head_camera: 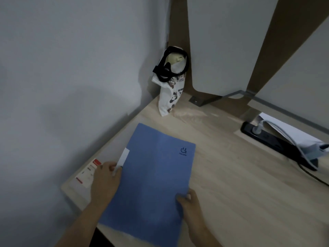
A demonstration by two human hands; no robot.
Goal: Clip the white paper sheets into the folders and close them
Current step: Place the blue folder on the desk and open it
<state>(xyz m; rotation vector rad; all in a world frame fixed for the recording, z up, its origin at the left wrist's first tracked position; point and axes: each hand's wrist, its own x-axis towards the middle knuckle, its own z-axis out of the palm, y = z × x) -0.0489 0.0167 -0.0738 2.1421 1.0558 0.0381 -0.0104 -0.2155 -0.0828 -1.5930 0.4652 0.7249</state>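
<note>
On the pale wooden desk [231,175] the flat blue plastic folder [153,175] lies closed — my left hand [105,180] pinches the white paper strip [123,157] jutting from its spine edge, my right hand [188,202] curls over the opposite edge — so I'd tuck that strip in squarely before pressing flat.

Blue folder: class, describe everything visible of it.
The blue folder lies closed, askew on the pale wooden desk. Its cover looks matte, with a dark logo near the far right corner. A white strip pokes out of its left edge, where the left hand grips it; the right hand grips the right edge.
</note>
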